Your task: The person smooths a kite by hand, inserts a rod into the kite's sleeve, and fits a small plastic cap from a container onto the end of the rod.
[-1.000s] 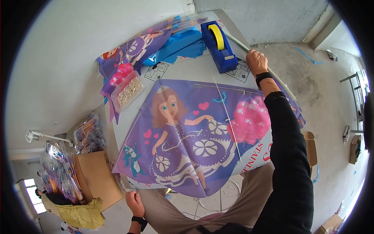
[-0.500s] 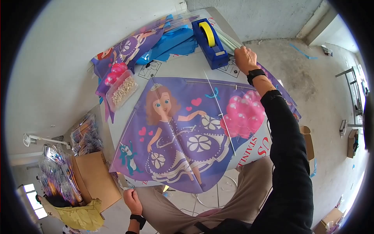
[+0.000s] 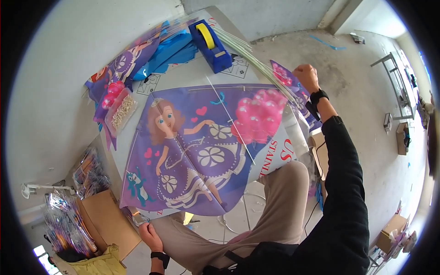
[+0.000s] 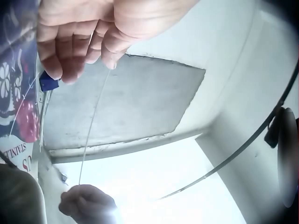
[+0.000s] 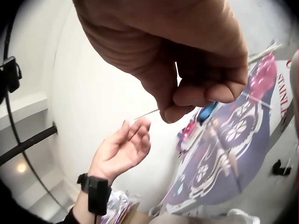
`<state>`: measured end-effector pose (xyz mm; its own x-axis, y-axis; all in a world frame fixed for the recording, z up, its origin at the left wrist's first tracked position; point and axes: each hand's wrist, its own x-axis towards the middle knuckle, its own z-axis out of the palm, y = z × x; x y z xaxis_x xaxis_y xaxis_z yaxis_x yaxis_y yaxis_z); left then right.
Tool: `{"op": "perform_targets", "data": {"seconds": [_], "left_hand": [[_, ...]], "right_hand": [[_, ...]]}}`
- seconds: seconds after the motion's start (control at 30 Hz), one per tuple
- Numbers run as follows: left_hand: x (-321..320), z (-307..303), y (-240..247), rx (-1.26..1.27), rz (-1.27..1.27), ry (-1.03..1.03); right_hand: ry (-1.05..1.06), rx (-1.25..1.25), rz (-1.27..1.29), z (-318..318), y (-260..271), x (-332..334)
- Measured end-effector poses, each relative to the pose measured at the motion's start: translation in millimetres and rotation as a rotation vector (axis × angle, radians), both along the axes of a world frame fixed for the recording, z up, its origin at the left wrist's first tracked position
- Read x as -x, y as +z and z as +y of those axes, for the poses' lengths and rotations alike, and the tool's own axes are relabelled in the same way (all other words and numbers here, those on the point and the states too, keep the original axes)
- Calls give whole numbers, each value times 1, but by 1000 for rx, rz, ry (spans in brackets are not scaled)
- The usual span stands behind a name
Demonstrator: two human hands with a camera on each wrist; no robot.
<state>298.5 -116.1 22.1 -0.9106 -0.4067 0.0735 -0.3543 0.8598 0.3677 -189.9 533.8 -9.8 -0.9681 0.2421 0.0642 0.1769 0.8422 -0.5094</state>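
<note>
My right hand (image 3: 306,77) is raised beyond the right side of the table, thumb and fingertips pinching a thin pale strand (image 5: 148,114). My left hand (image 3: 150,236), low at the near left corner by my thigh, has its fingers loosely curled, with the strand's other end at its thumb tip. Between the two hands the strand runs straight in the left wrist view; it does not show in the head view. A purple kite (image 3: 192,151) printed with a princess lies spread on the table, a thin white rod (image 3: 231,121) across it.
A blue tape dispenser (image 3: 211,46) stands at the back beside a bundle of pale rods (image 3: 256,62). To the left lie a clear box of small pale pieces (image 3: 121,112), blue film (image 3: 167,55) and another kite (image 3: 123,59). An open carton (image 3: 107,220) stands at lower left.
My right hand has left the rod bundle and moved outward to the right, uncovering the rods. My left hand stays near the table corner. The head view has shifted, moving the table leftward.
</note>
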Motion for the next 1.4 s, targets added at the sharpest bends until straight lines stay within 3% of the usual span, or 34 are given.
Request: {"op": "perform_targets", "data": {"seconds": [0.17, 0.33, 0.4, 0.47, 0.6, 0.73, 0.93, 1.03, 1.13, 1.4], "left_hand": [[-3, -1, -2, 30, 13, -18], [-3, -1, -3, 54, 11, -12], [-1, 0, -1, 72, 16, -30], [0, 1, 1, 75, 17, -28], [1, 2, 2, 75, 13, -41], [-3, -3, -2, 73, 12, -49], [-3, -4, -4, 69, 32, -63], [-6, -3, -3, 58, 31, -42], [-3, -3, -2, 49, 25, -34], [-1, -1, -2, 67, 36, -46]], "right_hand": [[-16, 172, -89, 2, -13, -28], [62, 283, -43, -25, -34, 2], [53, 158, -51, -42, -33, 8], [30, -136, -21, -53, -40, 14], [138, -233, 143, -45, -17, -15], [72, -416, 239, -23, -13, -41], [-21, -307, 256, -28, -13, -40], [52, -81, 124, -45, -14, -25], [2, -77, 93, -55, -26, -5], [163, -124, -49, -69, -13, -1]]}}
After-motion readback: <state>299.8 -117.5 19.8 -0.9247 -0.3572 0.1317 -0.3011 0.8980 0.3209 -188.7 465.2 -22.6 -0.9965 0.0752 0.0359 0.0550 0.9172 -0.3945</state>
